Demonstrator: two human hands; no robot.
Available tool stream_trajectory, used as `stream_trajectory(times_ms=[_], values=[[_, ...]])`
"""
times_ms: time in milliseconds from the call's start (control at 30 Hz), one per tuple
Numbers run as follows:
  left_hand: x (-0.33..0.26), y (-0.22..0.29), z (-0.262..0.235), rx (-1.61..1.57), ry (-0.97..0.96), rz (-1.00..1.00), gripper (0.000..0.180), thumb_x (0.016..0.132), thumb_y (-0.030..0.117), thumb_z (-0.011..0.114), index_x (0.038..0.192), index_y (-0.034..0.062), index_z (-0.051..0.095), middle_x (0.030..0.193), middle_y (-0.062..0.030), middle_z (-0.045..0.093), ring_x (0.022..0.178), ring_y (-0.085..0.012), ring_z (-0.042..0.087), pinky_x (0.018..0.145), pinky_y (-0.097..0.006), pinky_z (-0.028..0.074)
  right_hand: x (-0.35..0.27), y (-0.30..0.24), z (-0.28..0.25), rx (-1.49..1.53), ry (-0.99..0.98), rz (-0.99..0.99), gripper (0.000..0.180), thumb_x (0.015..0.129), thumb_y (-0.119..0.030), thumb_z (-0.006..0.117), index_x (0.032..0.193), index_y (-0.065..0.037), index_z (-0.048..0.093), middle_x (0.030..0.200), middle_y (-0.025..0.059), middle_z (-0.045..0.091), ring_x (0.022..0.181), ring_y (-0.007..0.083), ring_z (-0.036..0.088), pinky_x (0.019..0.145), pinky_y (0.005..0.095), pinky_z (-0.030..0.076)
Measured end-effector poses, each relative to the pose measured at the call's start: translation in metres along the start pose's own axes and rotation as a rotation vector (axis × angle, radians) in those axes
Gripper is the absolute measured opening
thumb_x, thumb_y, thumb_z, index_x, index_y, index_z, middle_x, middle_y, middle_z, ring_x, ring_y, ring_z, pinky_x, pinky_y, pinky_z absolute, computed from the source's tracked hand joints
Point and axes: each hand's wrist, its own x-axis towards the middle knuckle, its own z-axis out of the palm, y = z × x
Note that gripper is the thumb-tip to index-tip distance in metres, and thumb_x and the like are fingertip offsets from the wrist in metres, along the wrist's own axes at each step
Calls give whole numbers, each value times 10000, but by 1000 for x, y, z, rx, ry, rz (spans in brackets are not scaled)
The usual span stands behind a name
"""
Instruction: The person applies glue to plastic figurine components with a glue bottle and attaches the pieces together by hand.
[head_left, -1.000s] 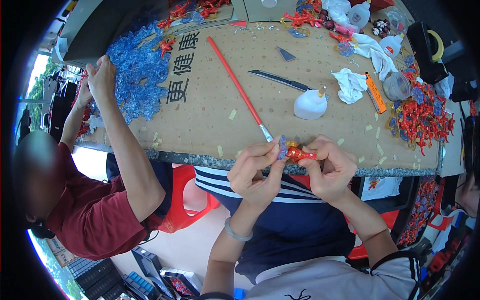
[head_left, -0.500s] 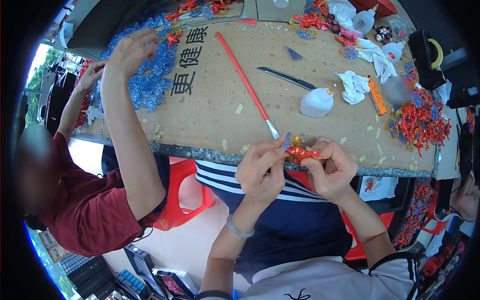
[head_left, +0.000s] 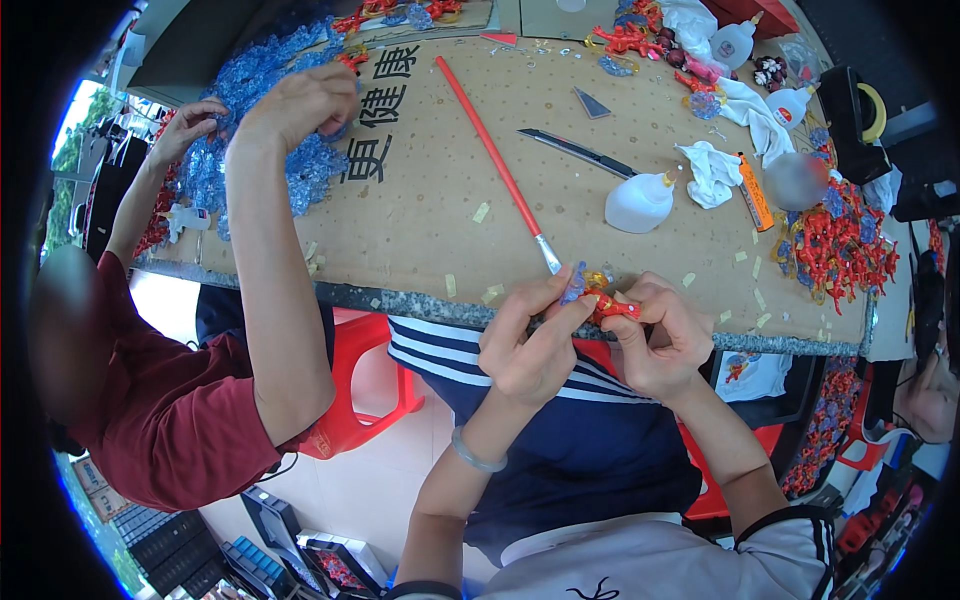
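Observation:
Just over the table's near edge, both my hands hold a small glossy red figurine (head_left: 615,308) with yellow and clear blue parts. My left hand (head_left: 530,345) is closed, its thumb and forefinger pinching the end with the translucent blue piece (head_left: 573,284). Facing it, my right hand (head_left: 667,340) grips the red end between thumb and curled fingers. Fingers cover part of the figurine. A red-handled brush (head_left: 495,155) lies on the cardboard, its metal ferrule close to my left fingertips. Farther off rests a white squeeze bottle (head_left: 640,203).
A box cutter (head_left: 575,152), a white cloth (head_left: 711,174) and an orange box (head_left: 755,193) lie beyond the bottle. Red figurines (head_left: 840,245) are heaped at right. On the left, a co-worker's hands (head_left: 300,100) reach over a pile of clear blue pieces (head_left: 260,80).
My left fingers have shifted slightly on the blue end; my right hand has barely moved. The co-worker's nearer hand has moved right over the blue pile.

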Motion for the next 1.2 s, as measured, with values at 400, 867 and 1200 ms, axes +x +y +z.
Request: stream_trajectory(times_ms=[400,867,1200], values=[[2,-1,0,-44,-13,-10,233,597,-98,691,817,-24,697,830,-203,641,683,-260,636,598,-280,529,1,-1,0,-40,-14,-18,232,725,53,732,651,28,514,596,132,561,496,230,523,460,283,423],[-2,-2,-5,-40,-32,32,205,652,-131,657,817,-14,693,922,-218,654,685,-283,640,578,-295,530,2,-5,0,-105,-52,-91,241,722,87,720,644,19,503,601,127,558,484,223,520,435,278,411],[-4,1,-9,-55,-86,83,236,669,-147,653,848,2,688,980,-240,645,732,-315,654,614,-320,564,-5,0,-1,-96,-14,-253,267,671,153,723,681,20,491,650,117,584,493,214,529,418,297,415]])
